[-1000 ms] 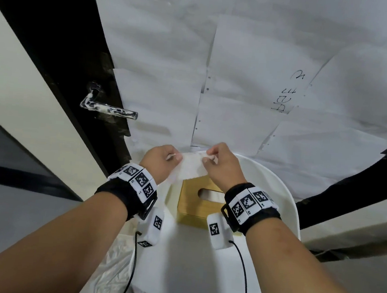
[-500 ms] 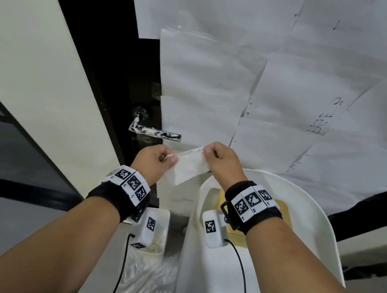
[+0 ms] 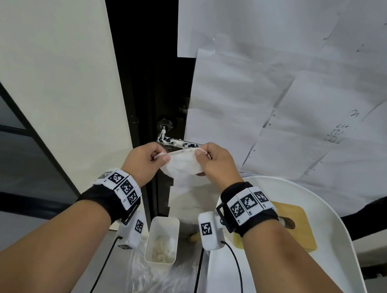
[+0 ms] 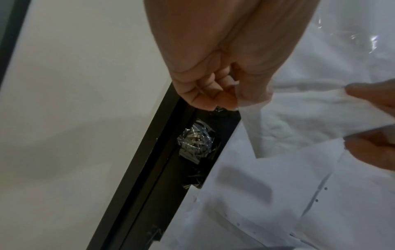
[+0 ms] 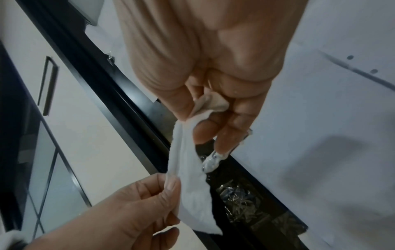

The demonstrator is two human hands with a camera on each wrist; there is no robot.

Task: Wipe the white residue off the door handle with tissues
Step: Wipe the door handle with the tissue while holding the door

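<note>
A white tissue [image 3: 182, 163] is stretched between both hands just below the door handle [image 3: 176, 142], a dark lever smeared with white residue. My left hand [image 3: 147, 158] pinches the tissue's left edge between thumb and curled fingers. My right hand [image 3: 212, 158] pinches its right edge and partly covers the handle's free end. In the right wrist view the tissue [image 5: 190, 179] hangs from my right hand [image 5: 205, 116] to the left hand [image 5: 149, 203], with the handle [image 5: 211, 160] behind it. The left wrist view shows the tissue [image 4: 299, 115] held in my left hand [image 4: 220, 94].
The black door is covered with taped white paper sheets [image 3: 287, 96]. A white chair [image 3: 332, 266] at the lower right carries a wooden tissue box [image 3: 298, 229]. A small white bin [image 3: 162, 242] with crumpled tissues stands on plastic film [image 3: 157, 287] on the floor. A cream wall [image 3: 54, 62] is left.
Both hands have carried the tissue up and to the left, from over the tissue box to just below the door handle. The view has swung left with them.
</note>
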